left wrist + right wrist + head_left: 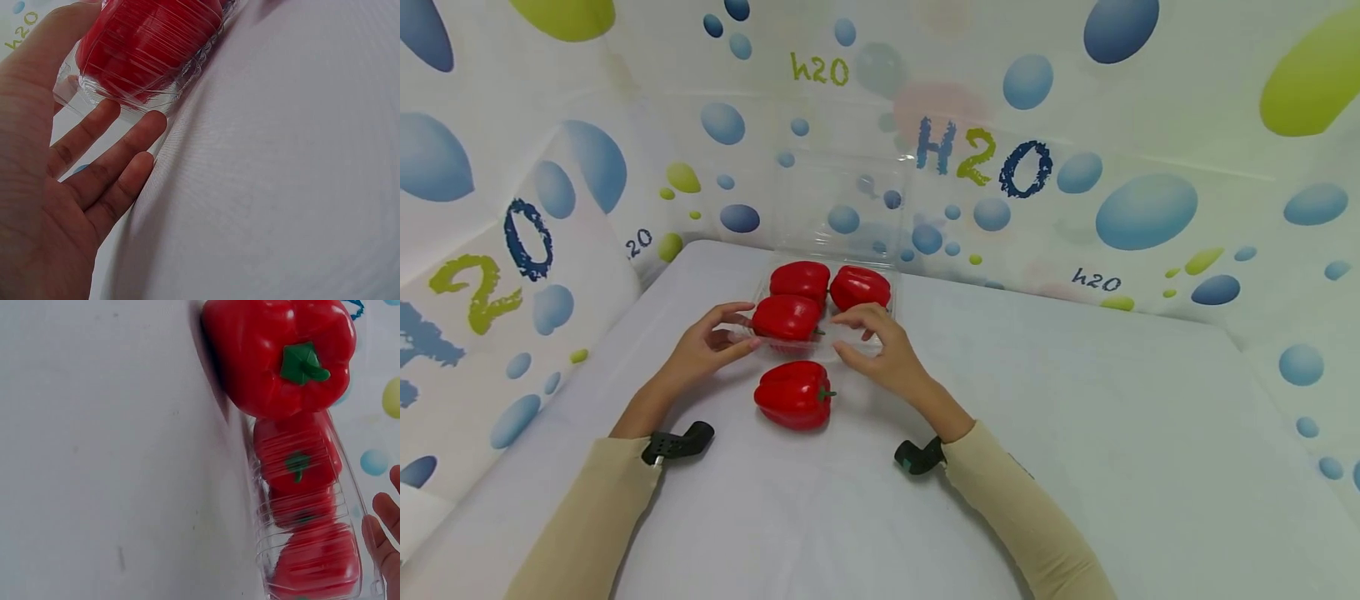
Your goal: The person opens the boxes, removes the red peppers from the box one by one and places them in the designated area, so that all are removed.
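A clear plastic clamshell container (850, 340) holds three red bell peppers (786, 317) with green stems. Its transparent lid (842, 196) stands raised at the back. In front of it another red bell pepper (793, 395) lies on its side, stem to the right. My left hand (711, 343) is at the container's left end, thumb near the front corner. In the left wrist view, extended fingers (115, 147) reach to the ridged plastic wall. Over the container's right part, my right hand (883, 350) has bent, spread fingers with nothing between them.
A white cloth covers the table (1075, 433). Behind it and to the left hangs a white sheet (1187, 125) printed with blue and green drops and H2O lettering. Dark wrist devices (679, 442) sit at both sleeve cuffs.
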`<state>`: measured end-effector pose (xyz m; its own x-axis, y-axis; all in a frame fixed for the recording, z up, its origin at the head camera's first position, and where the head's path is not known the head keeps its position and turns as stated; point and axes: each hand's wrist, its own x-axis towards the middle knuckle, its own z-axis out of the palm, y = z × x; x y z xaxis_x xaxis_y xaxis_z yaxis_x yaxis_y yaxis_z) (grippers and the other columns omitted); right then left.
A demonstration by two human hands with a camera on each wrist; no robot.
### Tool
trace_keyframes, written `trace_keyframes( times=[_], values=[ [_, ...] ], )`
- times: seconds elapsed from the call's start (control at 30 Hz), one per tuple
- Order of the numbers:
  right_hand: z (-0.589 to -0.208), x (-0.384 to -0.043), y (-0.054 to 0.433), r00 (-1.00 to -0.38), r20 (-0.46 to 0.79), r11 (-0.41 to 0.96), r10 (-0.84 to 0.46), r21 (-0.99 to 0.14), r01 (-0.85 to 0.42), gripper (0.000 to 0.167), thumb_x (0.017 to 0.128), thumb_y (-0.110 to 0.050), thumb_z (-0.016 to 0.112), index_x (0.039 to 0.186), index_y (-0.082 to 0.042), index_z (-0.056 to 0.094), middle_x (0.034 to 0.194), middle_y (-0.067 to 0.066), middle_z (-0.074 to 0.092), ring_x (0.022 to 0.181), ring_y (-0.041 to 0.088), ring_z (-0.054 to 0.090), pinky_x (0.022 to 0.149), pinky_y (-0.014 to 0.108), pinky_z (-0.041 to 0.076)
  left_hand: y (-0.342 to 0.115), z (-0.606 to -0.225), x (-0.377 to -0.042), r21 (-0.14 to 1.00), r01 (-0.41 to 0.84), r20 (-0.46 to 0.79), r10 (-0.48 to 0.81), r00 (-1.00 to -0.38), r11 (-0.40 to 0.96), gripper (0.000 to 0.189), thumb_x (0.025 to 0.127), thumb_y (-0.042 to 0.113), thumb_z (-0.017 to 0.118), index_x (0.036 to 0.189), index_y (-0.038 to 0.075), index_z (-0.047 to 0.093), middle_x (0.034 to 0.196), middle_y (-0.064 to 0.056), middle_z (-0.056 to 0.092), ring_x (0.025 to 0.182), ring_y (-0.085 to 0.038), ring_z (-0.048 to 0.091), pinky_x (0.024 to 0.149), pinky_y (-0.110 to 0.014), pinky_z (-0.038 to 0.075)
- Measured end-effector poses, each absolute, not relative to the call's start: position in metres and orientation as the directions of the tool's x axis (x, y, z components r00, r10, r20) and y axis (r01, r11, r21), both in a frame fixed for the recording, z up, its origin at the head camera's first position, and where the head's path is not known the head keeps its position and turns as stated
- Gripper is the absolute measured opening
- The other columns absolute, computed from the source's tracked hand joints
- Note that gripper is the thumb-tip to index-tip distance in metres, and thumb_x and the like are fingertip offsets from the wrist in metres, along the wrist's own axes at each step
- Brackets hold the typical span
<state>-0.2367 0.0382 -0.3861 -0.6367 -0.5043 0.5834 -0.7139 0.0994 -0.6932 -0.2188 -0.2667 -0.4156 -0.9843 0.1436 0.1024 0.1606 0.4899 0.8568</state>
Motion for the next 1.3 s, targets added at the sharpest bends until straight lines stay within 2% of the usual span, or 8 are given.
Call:
trace_keyframes(
  times=[0.1, 0.27, 0.43, 0.6, 0.73, 1.0, 1.2, 1.3],
  values=[
    [-0.387, -0.239, 0.04, -0.656, 0.588, 0.11, -0.473, -0.699, -0.707, 0.033, 0.085, -0.004, 0.07, 0.117, 0.0, 0.062, 0.115, 0.015, 0.06, 0.103, 0.037, 0.054, 0.078, 0.053, 0.05, -0.266, -0.415, -0.219, 0.857, 0.158, 0.1, 0.142, -0.985, 0.49, 0.066, 0.091, 0.023, 0.069, 0.149, 0.016, 0.037, 0.132, -0.015, 0.051, 0.097, -0.012, 0.057, 0.08, -0.011, 0.048],
    [-0.391, -0.245, 0.041, -0.678, 0.607, 0.141, -0.415, -0.694, -0.706, 0.033, 0.084, -0.001, 0.073, 0.116, 0.0, 0.063, 0.112, 0.015, 0.061, 0.101, 0.033, 0.056, 0.078, 0.05, 0.05, -0.266, -0.415, -0.219, 0.862, 0.157, 0.099, 0.144, -0.985, 0.481, 0.066, 0.091, 0.023, 0.069, 0.148, 0.016, 0.037, 0.131, -0.015, 0.052, 0.097, -0.011, 0.058, 0.081, -0.011, 0.048],
    [-0.391, -0.248, 0.04, -0.678, 0.629, 0.131, -0.381, -0.689, -0.713, 0.032, 0.083, 0.006, 0.071, 0.113, 0.007, 0.062, 0.108, 0.026, 0.059, 0.096, 0.041, 0.055, 0.076, 0.054, 0.048, -0.267, -0.416, -0.22, 0.87, 0.164, 0.105, 0.151, -0.983, 0.464, 0.064, 0.092, 0.022, 0.069, 0.148, 0.016, 0.038, 0.13, -0.014, 0.052, 0.095, -0.008, 0.06, 0.082, -0.011, 0.047],
    [-0.375, -0.239, 0.041, -0.682, 0.629, 0.123, -0.373, -0.695, -0.708, 0.029, 0.084, 0.01, 0.066, 0.112, 0.014, 0.059, 0.106, 0.034, 0.056, 0.094, 0.049, 0.053, 0.075, 0.06, 0.048, -0.267, -0.415, -0.219, 0.872, 0.176, 0.117, 0.154, -0.981, 0.457, 0.064, 0.091, 0.02, 0.069, 0.147, 0.016, 0.039, 0.13, -0.015, 0.053, 0.093, -0.004, 0.06, 0.083, -0.01, 0.047],
    [-0.364, -0.233, 0.042, -0.701, 0.619, 0.123, -0.355, -0.712, -0.691, 0.026, 0.085, 0.01, 0.065, 0.11, 0.016, 0.058, 0.105, 0.033, 0.056, 0.093, 0.05, 0.052, 0.074, 0.061, 0.048, -0.266, -0.413, -0.219, 0.87, 0.183, 0.125, 0.155, -0.98, 0.458, 0.064, 0.091, 0.02, 0.069, 0.147, 0.015, 0.039, 0.129, -0.015, 0.053, 0.094, -0.005, 0.06, 0.083, -0.009, 0.047],
    [-0.363, -0.236, 0.043, -0.745, 0.58, 0.122, -0.33, -0.756, -0.643, 0.027, 0.086, 0.008, 0.065, 0.112, 0.014, 0.059, 0.107, 0.03, 0.056, 0.097, 0.047, 0.052, 0.078, 0.06, 0.049, -0.266, -0.413, -0.218, 0.866, 0.181, 0.122, 0.155, -0.98, 0.465, 0.064, 0.091, 0.022, 0.07, 0.147, 0.016, 0.039, 0.129, -0.015, 0.054, 0.101, -0.017, 0.059, 0.084, -0.01, 0.046],
    [-0.381, -0.255, 0.043, -0.78, 0.56, 0.123, -0.279, -0.785, -0.607, 0.028, 0.088, 0.003, 0.065, 0.115, 0.007, 0.061, 0.114, 0.025, 0.056, 0.103, 0.043, 0.051, 0.082, 0.06, 0.05, -0.268, -0.416, -0.219, 0.869, 0.187, 0.129, 0.156, -0.979, 0.458, 0.065, 0.091, 0.02, 0.07, 0.147, 0.015, 0.039, 0.129, -0.015, 0.054, 0.095, -0.007, 0.06, 0.083, -0.01, 0.047],
    [-0.38, -0.256, 0.044, -0.794, 0.551, 0.116, -0.258, -0.798, -0.591, 0.028, 0.089, 0.003, 0.065, 0.116, 0.009, 0.06, 0.118, 0.025, 0.055, 0.107, 0.043, 0.05, 0.084, 0.059, 0.05, -0.268, -0.417, -0.22, 0.867, 0.184, 0.127, 0.151, -0.98, 0.463, 0.065, 0.091, 0.019, 0.07, 0.147, 0.015, 0.039, 0.129, -0.016, 0.054, 0.094, -0.005, 0.06, 0.083, -0.01, 0.047]
  ],
)
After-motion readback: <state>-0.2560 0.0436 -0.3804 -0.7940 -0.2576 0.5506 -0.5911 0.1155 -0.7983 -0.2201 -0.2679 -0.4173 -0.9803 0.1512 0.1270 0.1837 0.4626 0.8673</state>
